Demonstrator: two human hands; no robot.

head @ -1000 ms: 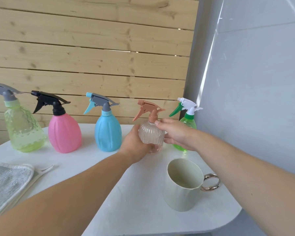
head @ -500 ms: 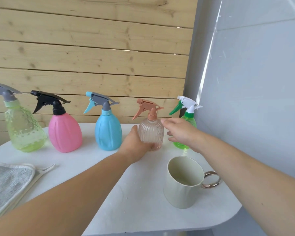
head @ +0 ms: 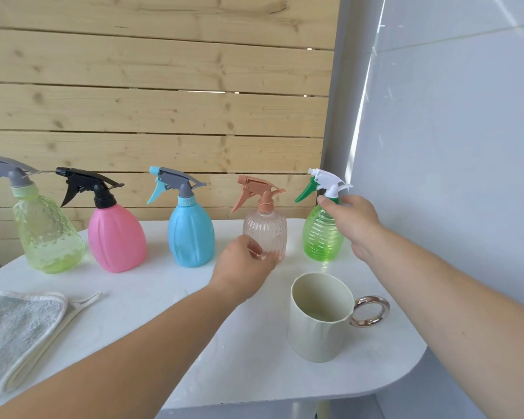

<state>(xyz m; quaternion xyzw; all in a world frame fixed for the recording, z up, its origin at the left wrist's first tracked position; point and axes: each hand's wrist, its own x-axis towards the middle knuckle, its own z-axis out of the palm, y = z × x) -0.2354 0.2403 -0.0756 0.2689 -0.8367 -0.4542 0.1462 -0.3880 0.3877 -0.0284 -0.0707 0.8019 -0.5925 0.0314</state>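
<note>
Pale wooden slats (head: 164, 116) back a white table (head: 164, 297) where a cream mug (head: 318, 322) with a metal ring handle stands upright near the front edge. Directly beyond the mug stand a clear peach spray bottle (head: 265, 231) and, a little to the mug's right, a green spray bottle (head: 319, 237). Both are upright on the table with their trigger heads in place. The left hand (head: 242, 267), beyond the mug and to its left, is loosely curled against the peach bottle's lower wall; whether it grips or merely touches cannot be told. The right hand (head: 354, 225) has its thumb and fingers curled round the green bottle's neck, just under the white head. The work on the green bottle looks barely begun, since it is neither lifted nor opened, and any use of the mug lies ahead. Farther left of the mug stand blue (head: 191, 237), pink (head: 117, 240) and yellow-green (head: 47, 237) bottles, and a grey cloth (head: 15, 328) lies flat.
</note>
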